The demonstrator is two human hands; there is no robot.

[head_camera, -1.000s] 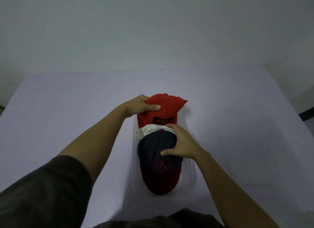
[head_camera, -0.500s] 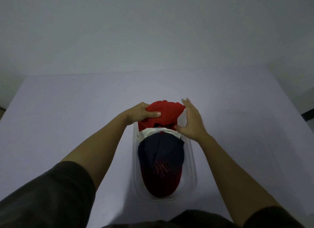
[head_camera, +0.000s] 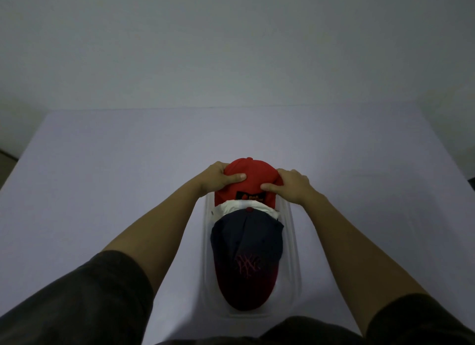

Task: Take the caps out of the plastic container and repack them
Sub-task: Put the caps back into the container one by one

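Hands: left hand (head_camera: 221,178) and right hand (head_camera: 292,186) are gripping red cap (head_camera: 253,173), thumbs on top.
Edges: container (head_camera: 293,241) is sitting at worktop (head_camera: 102,164) near edge.

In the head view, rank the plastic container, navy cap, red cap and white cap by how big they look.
1. plastic container
2. navy cap (nearest the camera)
3. red cap, partly under left hand and right hand
4. white cap, only a strip showing

The tabletop (head_camera: 108,169) is a broad, pale lavender surface that runs from the near edge to a far edge against a plain grey wall (head_camera: 231,49). Directly on it lies one clear plastic container (head_camera: 293,244), long and round-cornered, set lengthwise in the near half, about midway between left and right.
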